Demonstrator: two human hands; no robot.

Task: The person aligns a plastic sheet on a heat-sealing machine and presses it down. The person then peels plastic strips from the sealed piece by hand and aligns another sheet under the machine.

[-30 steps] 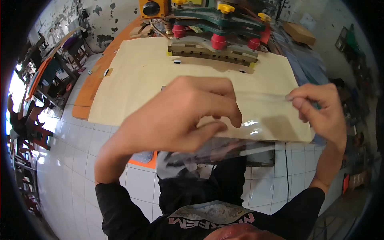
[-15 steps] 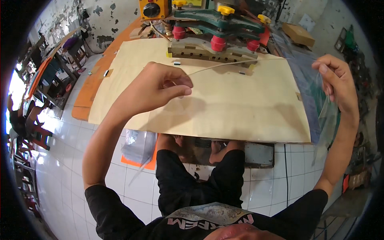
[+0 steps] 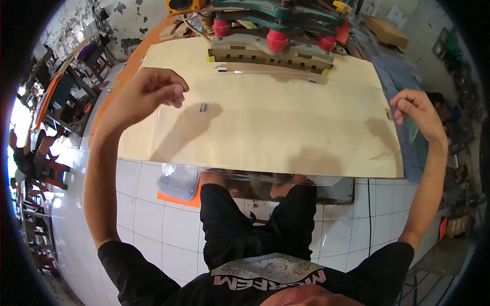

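Note:
A thin clear plastic sheet (image 3: 255,125) lies spread over a cream board (image 3: 352,148), and its near edge hangs past the board's front. My left hand (image 3: 158,92) is above the board's left part, thumb and fingers pinched at the sheet's left side. My right hand (image 3: 416,112) is at the board's right edge, its fingers also pinched at the sheet. The sheet is so transparent that its corners at my fingertips are hard to make out. A small dark piece (image 3: 203,107) rests on the board near my left hand.
A green press frame (image 3: 275,23) with red knobs (image 3: 277,41) and a metal bar (image 3: 270,60) stands at the board's far side. Small tabs (image 3: 222,69) lie before it. A cardboard box (image 3: 386,31) sits far right. Plastic bags over an orange sheet (image 3: 178,183) lie below left.
The plastic sheet, earlier stretched taut and raised between my hands, has come down over the board. My left hand has moved left, and my right hand has lowered slightly toward me.

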